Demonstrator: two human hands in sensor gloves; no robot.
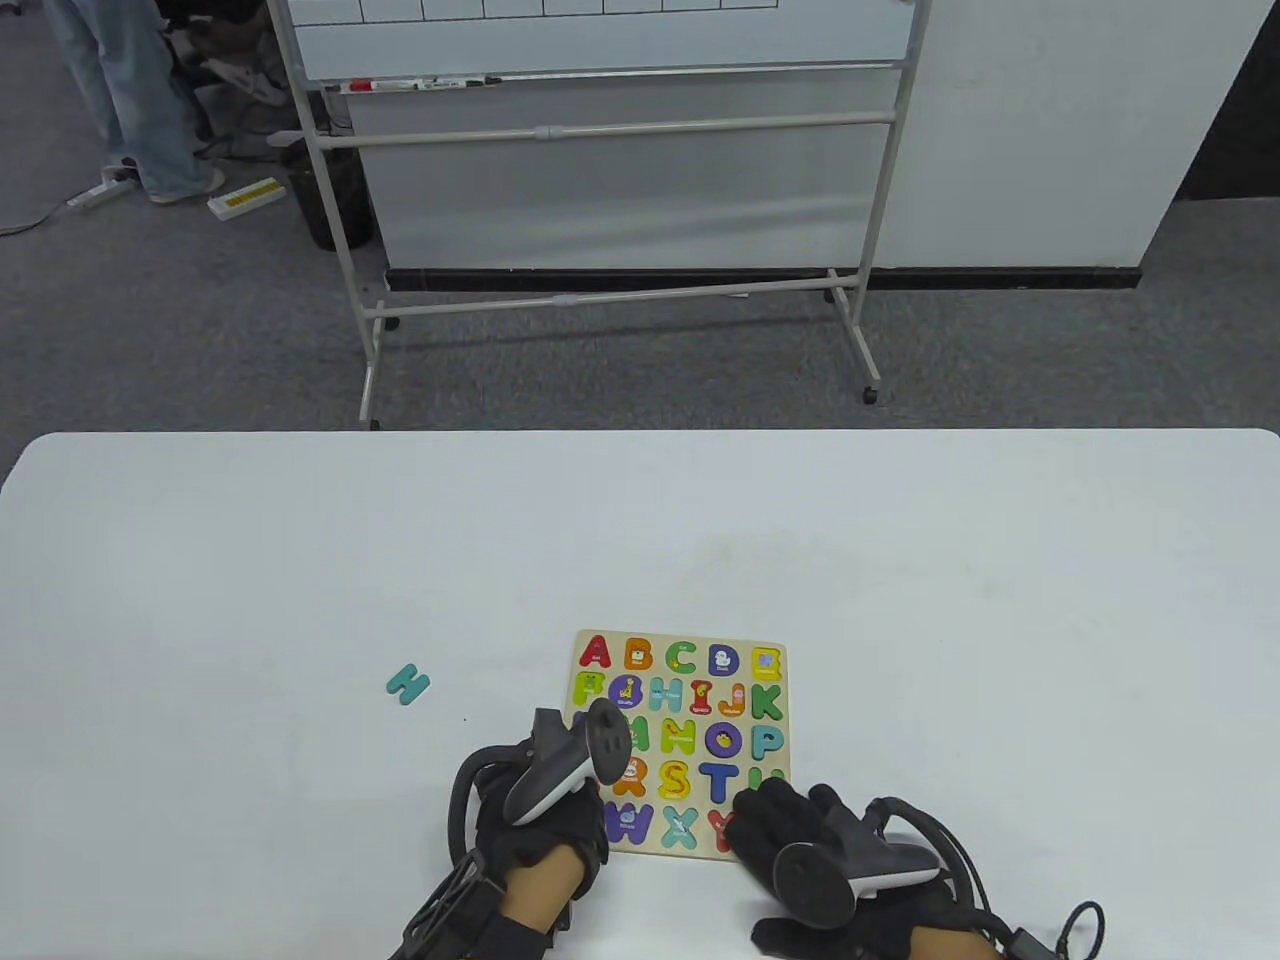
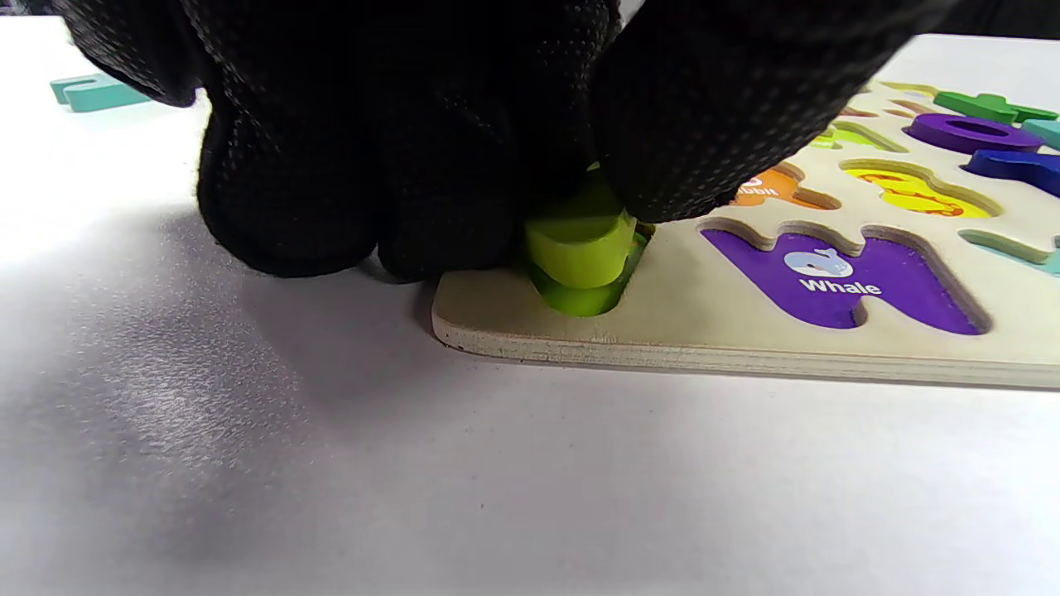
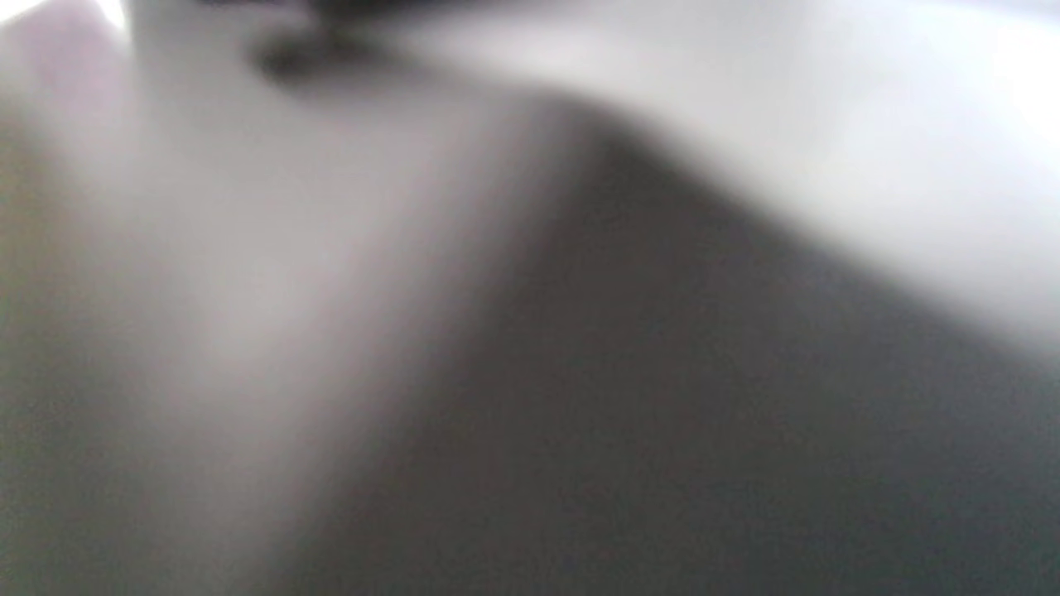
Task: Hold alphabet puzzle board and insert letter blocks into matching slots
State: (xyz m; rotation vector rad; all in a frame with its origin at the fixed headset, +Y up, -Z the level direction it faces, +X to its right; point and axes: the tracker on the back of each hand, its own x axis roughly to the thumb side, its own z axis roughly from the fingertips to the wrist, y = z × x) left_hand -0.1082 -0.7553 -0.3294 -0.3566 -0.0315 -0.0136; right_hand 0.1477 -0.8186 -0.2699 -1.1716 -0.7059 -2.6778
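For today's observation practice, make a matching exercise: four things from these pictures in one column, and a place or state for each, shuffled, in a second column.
Column 1:
1. teal H block
2. lime-green block
3. Whale slot
4. right hand

Column 2:
a. empty, purple
b. resting on the puzzle board's near right corner
c. lying loose on the table, left of the board
d. pinched by the left hand, partway into a corner slot

Pairs: 1-c, 2-d, 3-a, 4-b

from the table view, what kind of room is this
Probably an office or lab: a rolling whiteboard on grey carpet, cables on the floor, and a white table with a puzzle board.
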